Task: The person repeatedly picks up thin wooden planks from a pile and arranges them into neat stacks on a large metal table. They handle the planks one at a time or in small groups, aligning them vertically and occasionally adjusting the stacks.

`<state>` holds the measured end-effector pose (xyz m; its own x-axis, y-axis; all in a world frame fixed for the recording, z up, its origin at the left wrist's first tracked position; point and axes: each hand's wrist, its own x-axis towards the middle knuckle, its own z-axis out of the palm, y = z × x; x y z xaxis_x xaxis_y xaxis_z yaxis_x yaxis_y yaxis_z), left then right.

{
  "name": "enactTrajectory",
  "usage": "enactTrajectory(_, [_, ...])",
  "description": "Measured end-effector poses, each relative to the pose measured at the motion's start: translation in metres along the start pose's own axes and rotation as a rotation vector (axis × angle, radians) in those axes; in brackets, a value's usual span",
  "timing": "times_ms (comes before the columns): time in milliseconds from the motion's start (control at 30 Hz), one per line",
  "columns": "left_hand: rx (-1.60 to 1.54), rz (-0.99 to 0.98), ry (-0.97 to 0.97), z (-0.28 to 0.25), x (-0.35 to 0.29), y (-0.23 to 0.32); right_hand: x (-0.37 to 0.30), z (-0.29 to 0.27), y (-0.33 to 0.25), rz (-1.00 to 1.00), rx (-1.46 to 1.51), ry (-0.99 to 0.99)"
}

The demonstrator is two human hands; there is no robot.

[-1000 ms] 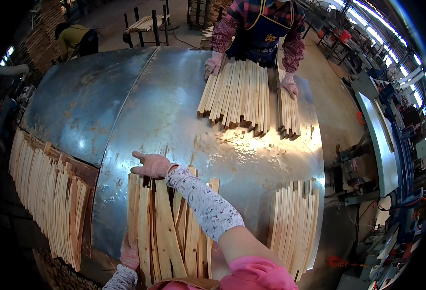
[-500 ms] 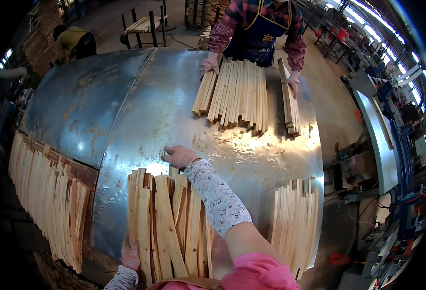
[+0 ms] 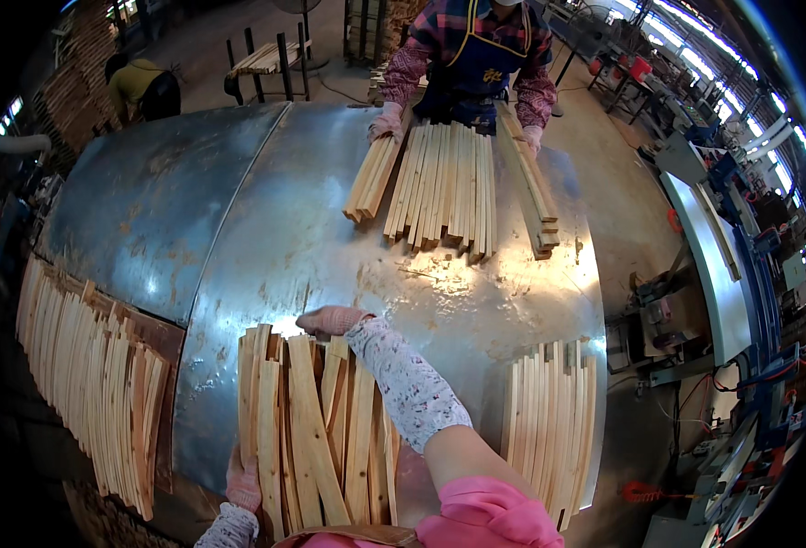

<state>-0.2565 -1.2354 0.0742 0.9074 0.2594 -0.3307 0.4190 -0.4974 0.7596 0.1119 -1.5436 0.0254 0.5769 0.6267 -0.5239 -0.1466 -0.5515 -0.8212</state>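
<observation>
A loose bundle of pale wooden strips (image 3: 307, 438) lies in front of me on a metal-topped table, some strips crossing others at a slant. My left hand (image 3: 244, 482), in a pinkish glove, grips the bundle's near left side; its fingertips are partly hidden. Across the bundle reaches my right arm in a flowered sleeve. The gloved right hand (image 3: 332, 321) is at the strips' far ends, fingers pointing left and slightly bent, with no strip held in it.
Across the metal table (image 3: 266, 237), a co-worker (image 3: 476, 64) holds strips in both hands beside a middle stack (image 3: 441, 187). Neat strip stacks lie right (image 3: 549, 429) and left (image 3: 92, 384). Machinery (image 3: 723, 274) stands right; another person (image 3: 143, 89) bends at the far left.
My right hand has drawn slightly nearer and left, down to the strips' ends, its fingers closer together. The co-worker's hands have spread strips away from the middle stack. My left hand stays at the bundle.
</observation>
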Motion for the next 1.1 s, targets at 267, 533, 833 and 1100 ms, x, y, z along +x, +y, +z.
enactTrajectory(267, [-0.009,-0.080,0.024,-0.001,-0.004,-0.003,-0.029,0.004,-0.020,0.026,-0.019,0.115])
enactTrajectory(533, [-0.057,0.011,-0.014,0.000,-0.003,-0.006,-0.177,-0.029,0.020,0.181,-0.013,0.741])
enactTrajectory(833, [-0.172,-0.112,-0.076,-0.003,-0.001,0.011,-0.252,0.120,0.185,0.058,-0.809,1.069])
enactTrajectory(1100, [-0.188,-0.092,0.008,0.007,-0.003,-0.016,-0.255,0.120,0.193,0.045,-0.810,1.066])
